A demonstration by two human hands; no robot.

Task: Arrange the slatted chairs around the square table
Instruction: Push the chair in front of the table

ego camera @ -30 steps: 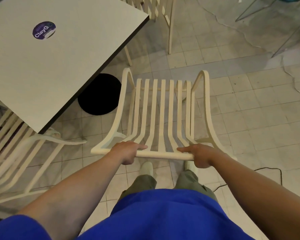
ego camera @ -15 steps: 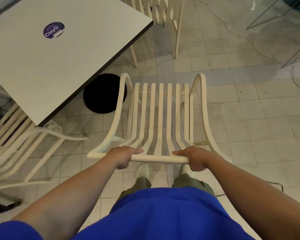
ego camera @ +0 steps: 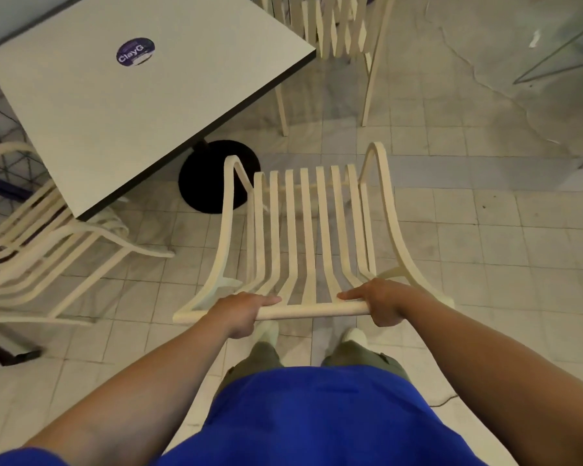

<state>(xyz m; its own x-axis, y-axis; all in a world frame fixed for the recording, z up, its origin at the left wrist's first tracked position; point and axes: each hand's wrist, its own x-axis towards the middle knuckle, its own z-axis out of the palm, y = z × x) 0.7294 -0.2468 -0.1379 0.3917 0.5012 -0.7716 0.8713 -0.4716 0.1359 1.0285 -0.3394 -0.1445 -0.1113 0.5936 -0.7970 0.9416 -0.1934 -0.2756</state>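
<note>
A cream slatted chair point(ego camera: 308, 230) stands in front of me, its seat facing away. My left hand point(ego camera: 241, 311) and my right hand point(ego camera: 379, 302) both grip its top back rail, fingers curled round it. The square white table point(ego camera: 132, 105) with a black edge and a round purple sticker is up and to the left, on a black round base point(ego camera: 206, 183). The chair's front left corner is close to that base. A second slatted chair point(ego camera: 31, 253) sits tucked at the table's left side. A third slatted chair point(ego camera: 337, 31) stands beyond the table's far corner.
The floor is pale square tile. A dark flat object point(ego camera: 9, 348) lies on the floor at the left. Thin metal frame legs point(ego camera: 552, 58) show at the top right. A thin black cable point(ego camera: 446, 401) runs on the floor behind my right arm.
The chair has shifted a little to the right and away from the table corner, both hands keeping hold of its top rail. My view has tilted so more of the table shows.
</note>
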